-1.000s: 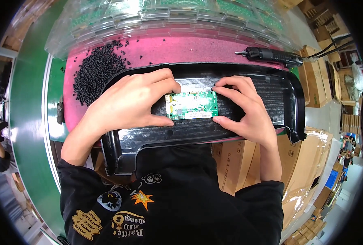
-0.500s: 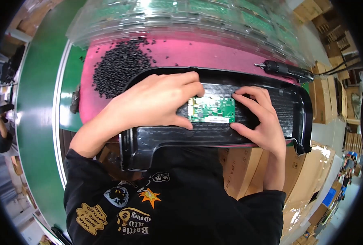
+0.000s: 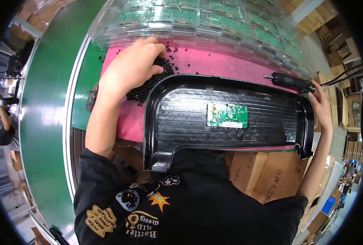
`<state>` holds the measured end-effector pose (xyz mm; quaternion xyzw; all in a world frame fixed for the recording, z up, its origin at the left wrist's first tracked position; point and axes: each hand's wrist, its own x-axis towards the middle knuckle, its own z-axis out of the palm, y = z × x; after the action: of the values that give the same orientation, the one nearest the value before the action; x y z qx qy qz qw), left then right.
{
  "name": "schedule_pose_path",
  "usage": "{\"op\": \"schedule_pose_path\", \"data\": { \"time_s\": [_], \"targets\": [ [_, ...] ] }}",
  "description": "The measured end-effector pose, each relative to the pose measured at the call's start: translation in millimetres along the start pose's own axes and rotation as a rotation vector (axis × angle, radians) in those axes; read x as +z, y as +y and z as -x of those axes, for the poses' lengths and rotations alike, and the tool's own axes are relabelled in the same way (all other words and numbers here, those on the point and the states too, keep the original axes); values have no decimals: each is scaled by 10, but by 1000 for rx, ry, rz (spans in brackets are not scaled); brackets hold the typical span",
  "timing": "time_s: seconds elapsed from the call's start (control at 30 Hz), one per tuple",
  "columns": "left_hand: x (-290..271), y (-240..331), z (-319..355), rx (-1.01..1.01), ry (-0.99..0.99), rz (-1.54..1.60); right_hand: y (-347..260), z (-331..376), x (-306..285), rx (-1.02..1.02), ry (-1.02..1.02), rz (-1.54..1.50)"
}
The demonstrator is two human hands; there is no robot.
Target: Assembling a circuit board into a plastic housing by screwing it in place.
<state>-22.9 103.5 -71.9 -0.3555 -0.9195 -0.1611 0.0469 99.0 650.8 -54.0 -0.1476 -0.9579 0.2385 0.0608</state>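
Note:
My left hand (image 3: pixel 134 65) is over the pile of small black screw-like pieces (image 3: pixel 148 85) on the pink mat, its thumb and forefinger apart at the pile's edge. Whether any piece is between the fingers cannot be made out. At the right, my right hand (image 3: pixel 322 108) has its thumb and fingers around the rear end of a black electric screwdriver (image 3: pixel 289 81), which lies with its bit pointing left. Between my arms rests a long black plastic housing (image 3: pixel 185 110), hollow side up. A green circuit board (image 3: pixel 227 115) lies inside it, untouched.
Clear plastic trays of green boards (image 3: pixel 214 20) are stacked along the back of the pink mat (image 3: pixel 206 61). On the left runs a green belt or tabletop (image 3: pixel 46 122) with a pale rail. Cardboard boxes (image 3: pixel 267 175) stand below right. A person (image 3: pixel 2 122) is at the far left.
Both hands have left the circuit board, which stays in the housing. My left hand has moved up-left to the black pieces, my right hand out right to the screwdriver. The view has shifted slightly.

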Motion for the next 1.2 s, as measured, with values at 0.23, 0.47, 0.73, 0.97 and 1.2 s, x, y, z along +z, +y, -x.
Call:
{"op": "schedule_pose_path", "data": {
  "time_s": [0.23,0.47,0.73,0.97,1.2],
  "targets": [
    [82,-5,-96,-64,28,77,55,-236,160,100,238,-782],
    [111,-33,-125,-101,54,25,-1329,-76,713,-199,296,-1181],
    [-79,301,-181,38,148,313,-2055,124,795,-343,114,-1595],
    [-8,733,-156,204,174,966,-2601,560,878,-439,-101,-1906],
    [97,747,-138,191,166,1366,-2633,714,833,-495,-109,-1972]
  ]
}}
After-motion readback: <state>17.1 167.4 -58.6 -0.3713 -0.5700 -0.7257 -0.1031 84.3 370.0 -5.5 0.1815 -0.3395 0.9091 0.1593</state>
